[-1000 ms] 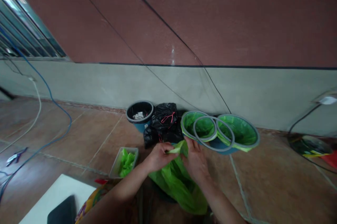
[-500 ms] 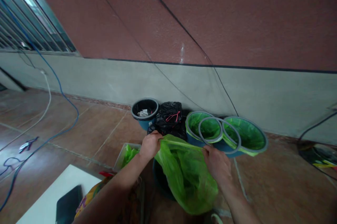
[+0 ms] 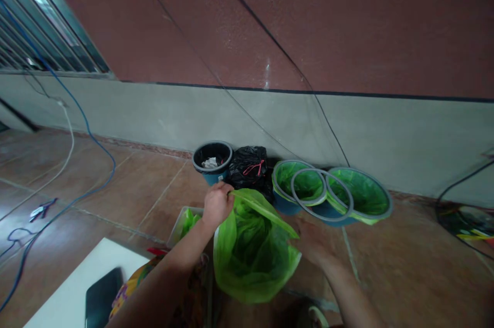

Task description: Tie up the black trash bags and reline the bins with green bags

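Observation:
A thin green plastic bag hangs with its mouth spread wide in front of me. My left hand is closed on the upper left edge of the bag. At the bag's right edge is my right hand, blurred and dark; its fingers do not show well enough to tell whether they grip the plastic. The dark bin beneath the bag is now hidden. Beyond my right hand stand a smaller blue bin and a larger bin, both lined in green. A loose grey ring rests across them.
A black-lined bin holding some waste and a tied black bag stand by the wall. A tub with green plastic is at left, near a white board bearing a dark phone-like object. Cables cross the floor.
The green bag has shifted left and its mouth has opened wider, covering the dark bin. My left hand moved slightly up and left; my right hand moved slightly down.

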